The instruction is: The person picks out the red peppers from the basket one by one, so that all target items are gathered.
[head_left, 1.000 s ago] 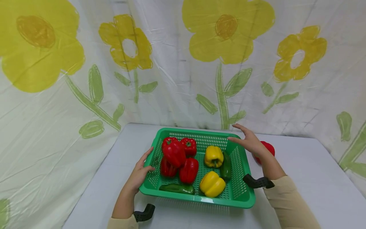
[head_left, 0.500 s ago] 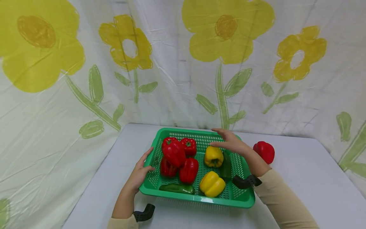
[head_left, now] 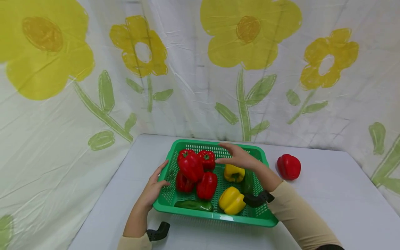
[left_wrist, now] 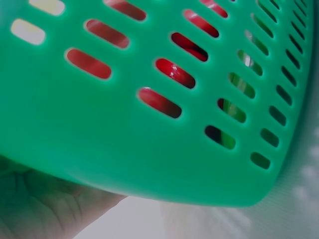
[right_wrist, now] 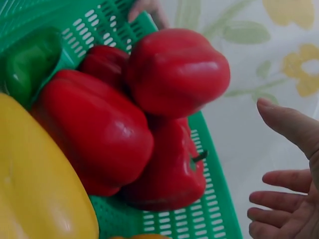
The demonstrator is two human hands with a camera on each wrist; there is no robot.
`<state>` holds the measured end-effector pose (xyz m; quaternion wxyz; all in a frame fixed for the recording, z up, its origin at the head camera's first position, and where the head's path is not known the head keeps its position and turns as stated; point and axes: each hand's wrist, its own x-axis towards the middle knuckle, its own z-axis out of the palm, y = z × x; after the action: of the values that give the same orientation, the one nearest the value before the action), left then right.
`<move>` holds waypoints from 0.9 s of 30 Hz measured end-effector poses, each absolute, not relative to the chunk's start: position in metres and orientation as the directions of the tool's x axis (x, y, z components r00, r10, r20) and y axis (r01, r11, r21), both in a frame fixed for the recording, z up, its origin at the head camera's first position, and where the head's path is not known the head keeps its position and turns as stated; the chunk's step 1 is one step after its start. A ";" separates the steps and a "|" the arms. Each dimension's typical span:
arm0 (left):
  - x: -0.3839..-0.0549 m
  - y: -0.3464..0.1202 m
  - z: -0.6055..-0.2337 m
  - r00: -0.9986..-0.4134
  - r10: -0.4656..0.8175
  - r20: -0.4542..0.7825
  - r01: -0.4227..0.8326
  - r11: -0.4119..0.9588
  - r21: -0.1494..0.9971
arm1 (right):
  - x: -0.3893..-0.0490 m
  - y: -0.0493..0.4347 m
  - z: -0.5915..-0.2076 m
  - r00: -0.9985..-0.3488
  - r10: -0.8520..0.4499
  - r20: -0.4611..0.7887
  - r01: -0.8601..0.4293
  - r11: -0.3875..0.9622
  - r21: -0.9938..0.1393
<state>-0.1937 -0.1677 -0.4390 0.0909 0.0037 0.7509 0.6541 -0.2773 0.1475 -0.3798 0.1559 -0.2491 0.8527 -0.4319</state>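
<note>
A green plastic basket (head_left: 215, 215) holds several red bell peppers (head_left: 191, 166) heaped at its left. My left hand (head_left: 151, 192) grips the basket's left rim, thumb over the edge; in the left wrist view part of that hand (left_wrist: 55, 204) shows below the slotted wall. Above the basket's right half, my right hand (head_left: 239, 158) has its thumb and fingers spread, holding nothing. It partly covers a yellow bell pepper (head_left: 234, 173). Another yellow bell pepper (head_left: 232, 200) lies nearer the front. A long green pepper (head_left: 193, 205) lies along the front, another (head_left: 248, 180) at the right.
One red bell pepper (head_left: 289, 167) lies on the white table (head_left: 328, 198), right of the basket. Behind the table hangs a pale curtain (head_left: 187, 86) with yellow flowers. Black wrist mounts (head_left: 258, 199) sit by both wrists.
My right hand has moved left from over the basket's right rim to above its inside, uncovering the red bell pepper on the table. The left hand and basket stay put.
</note>
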 end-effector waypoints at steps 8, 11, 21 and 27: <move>-0.195 -0.167 -0.439 -0.984 0.116 -0.139 -0.121 0.145 0.982 | -0.277 0.124 -0.384 -0.793 -0.607 -0.058 -0.289 0.458 -0.841; -0.195 -0.167 -0.439 -0.983 0.114 -0.143 -0.126 0.141 0.982 | -0.275 0.114 -0.385 -0.781 -0.620 -0.073 -0.274 0.446 -0.852; -0.195 -0.167 -0.440 -0.983 0.112 -0.144 -0.129 0.131 0.983 | -0.270 0.088 -0.391 -0.749 -0.654 -0.110 -0.219 0.400 -0.890; -0.195 -0.168 -0.440 -0.982 0.117 -0.146 -0.131 0.122 0.984 | -0.271 0.080 -0.397 -0.770 -0.627 -0.116 -0.198 0.408 -0.891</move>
<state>-0.1949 -0.1679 -0.4400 0.0936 -0.0050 0.7433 0.6624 -0.2710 0.0798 -0.3968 0.2231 -0.2550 0.8089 -0.4805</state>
